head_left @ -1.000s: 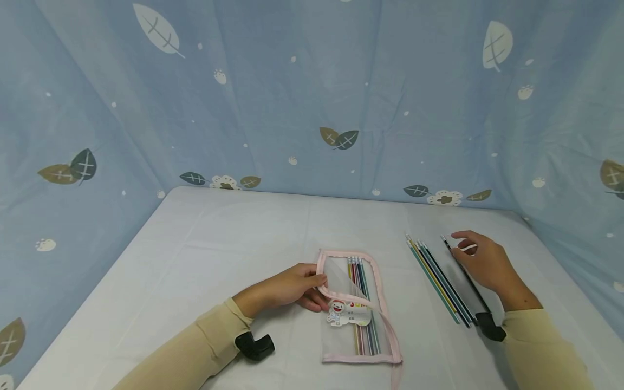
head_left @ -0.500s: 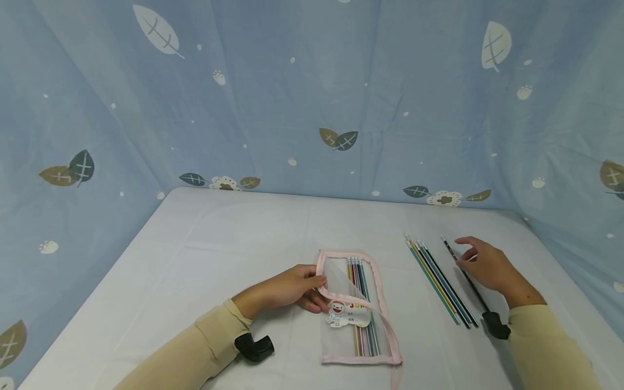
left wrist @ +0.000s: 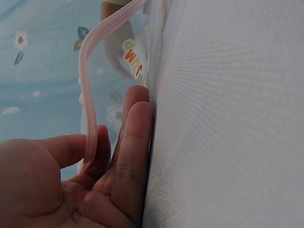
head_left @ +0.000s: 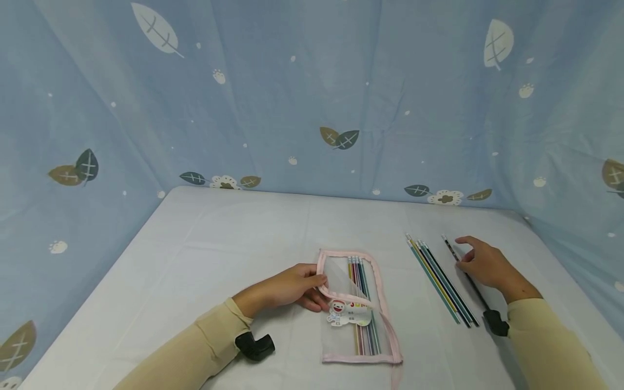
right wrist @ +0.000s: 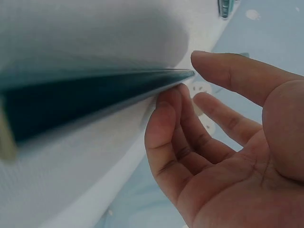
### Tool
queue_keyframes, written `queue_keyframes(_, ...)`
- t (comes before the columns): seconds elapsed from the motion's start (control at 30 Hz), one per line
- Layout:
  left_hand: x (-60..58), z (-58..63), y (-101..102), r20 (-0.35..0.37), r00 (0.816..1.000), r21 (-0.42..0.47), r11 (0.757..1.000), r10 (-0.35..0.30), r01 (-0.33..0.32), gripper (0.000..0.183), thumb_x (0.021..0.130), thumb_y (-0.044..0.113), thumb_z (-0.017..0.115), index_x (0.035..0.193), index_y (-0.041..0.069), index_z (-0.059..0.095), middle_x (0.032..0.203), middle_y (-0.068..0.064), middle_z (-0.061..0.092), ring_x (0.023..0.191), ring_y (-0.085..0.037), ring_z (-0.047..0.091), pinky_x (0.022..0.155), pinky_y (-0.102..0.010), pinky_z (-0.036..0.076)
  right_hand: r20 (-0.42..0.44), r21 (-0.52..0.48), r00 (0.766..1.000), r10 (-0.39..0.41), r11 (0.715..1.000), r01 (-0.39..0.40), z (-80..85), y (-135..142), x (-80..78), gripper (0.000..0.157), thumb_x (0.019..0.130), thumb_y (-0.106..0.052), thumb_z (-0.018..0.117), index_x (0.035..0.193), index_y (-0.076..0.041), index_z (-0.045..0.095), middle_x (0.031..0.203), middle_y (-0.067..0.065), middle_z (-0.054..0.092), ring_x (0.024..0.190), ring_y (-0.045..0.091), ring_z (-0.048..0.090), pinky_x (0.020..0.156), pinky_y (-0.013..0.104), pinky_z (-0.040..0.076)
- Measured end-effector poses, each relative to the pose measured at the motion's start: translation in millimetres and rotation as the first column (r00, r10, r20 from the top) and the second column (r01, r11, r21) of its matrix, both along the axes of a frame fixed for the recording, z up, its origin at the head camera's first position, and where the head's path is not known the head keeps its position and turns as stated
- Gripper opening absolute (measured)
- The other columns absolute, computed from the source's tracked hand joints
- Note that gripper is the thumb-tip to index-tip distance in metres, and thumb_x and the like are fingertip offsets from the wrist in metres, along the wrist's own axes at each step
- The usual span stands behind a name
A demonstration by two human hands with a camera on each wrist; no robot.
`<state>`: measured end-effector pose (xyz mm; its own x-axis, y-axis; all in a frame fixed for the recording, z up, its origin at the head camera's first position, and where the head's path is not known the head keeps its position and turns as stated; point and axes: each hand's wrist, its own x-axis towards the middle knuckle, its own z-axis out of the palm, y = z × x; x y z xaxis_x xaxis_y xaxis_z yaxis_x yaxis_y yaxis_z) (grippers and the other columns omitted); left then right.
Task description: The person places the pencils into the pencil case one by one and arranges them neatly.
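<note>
In the head view, a see-through mesh pencil pouch (head_left: 336, 338) with pink trim lies flat, several pencils (head_left: 361, 287) showing inside and a cartoon label on its front. My left hand (head_left: 297, 287) pinches the pouch's pink edge (left wrist: 88, 102) between thumb and forefinger, lifting its flap; the other fingers lie against the mesh. A single dark pencil (head_left: 473, 284) lies at the right. My right hand (head_left: 485, 265) is beside this pencil (right wrist: 95, 95), thumb and fingers apart on either side of it. Whether a finger touches it I cannot tell.
Several loose pencils (head_left: 435, 281), teal, yellow and dark, lie side by side between the pouch and my right hand. The white table (head_left: 234, 227) ends at a blue leaf-print curtain (head_left: 292, 97). Black camera mounts (head_left: 254, 346) hang at both wrists.
My right hand has shifted slightly right and nearer along the single pencil, then stayed almost still. The left hand and the pouch have not visibly moved.
</note>
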<state>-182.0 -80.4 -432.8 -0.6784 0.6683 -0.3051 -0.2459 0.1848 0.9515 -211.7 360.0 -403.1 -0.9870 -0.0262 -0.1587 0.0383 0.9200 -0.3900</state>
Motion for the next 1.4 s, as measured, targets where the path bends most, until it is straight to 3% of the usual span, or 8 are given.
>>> queue_keyframes(0.33,-0.9,0.4,0.9,0.002,1.0,-0.003,1.0,0.001,-0.001,0.027,0.109,0.023,0.042,0.113,-0.001,0.054,0.104,-0.016,0.073,0.088,-0.02,0.073,0.076,-0.028,0.063,-0.008,-0.013,1.0,0.006,1.0,-0.006,-2.1,-2.4,-0.3,0.062,0.089,-0.004,0.066,0.141,0.01,0.037,0.093,0.024,0.064,0.073,0.024,0.059,0.057,0.032,0.05)
queue_keyframes(0.77,1.0,2.1,0.1,-0.005,1.0,-0.006,1.0,0.0,0.0,0.027,0.109,0.023,0.042,0.113,-0.001,0.054,0.104,-0.016,0.073,0.088,-0.02,0.073,0.075,-0.028,0.063,0.003,-0.013,1.0,0.008,1.0,-0.008,3.1,-8.8,5.5,0.074,0.085,-0.004,0.064,0.147,0.013,0.026,0.086,0.019,0.066,0.071,0.022,0.06,0.057,0.033,0.052)
queue_keyframes(1.4,2.8,5.2,-1.3,-0.011,1.0,0.0,1.0,-0.004,0.004,0.027,0.109,0.021,0.041,0.117,-0.002,0.054,0.104,-0.016,0.072,0.088,-0.02,0.073,0.076,-0.028,0.063,-0.071,-0.107,0.993,0.09,0.99,-0.097,28.4,-45.5,22.3,0.074,0.089,-0.003,0.063,0.154,0.0,0.026,0.094,0.016,0.059,0.07,0.02,0.051,0.053,0.031,0.044)
